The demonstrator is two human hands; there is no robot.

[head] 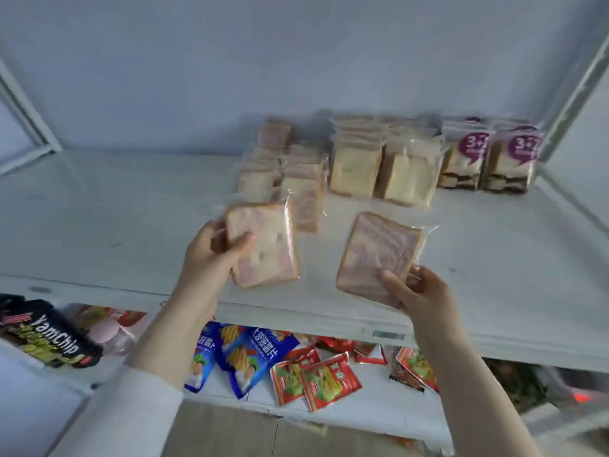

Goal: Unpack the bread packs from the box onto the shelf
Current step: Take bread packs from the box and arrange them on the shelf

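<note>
Fingers (242, 241) of the left hand (211, 255) are clamped on the edge of a clear-wrapped pink-marbled bread pack (263, 245); the right hand (415, 288) pinches a second marbled pack (379, 255) by its lower corner. Both packs are held over the white metal shelf (115, 225), faces up, probably so they can be stood in line. Rows of matching wrapped slices (296, 179) are ranked upright at the back, beside pale sandwich packs (382, 169) and purple-labelled packs (487, 159); same kinds grouped. Snack bags (244, 354) are seen on the tier below. No box is in view.
</note>
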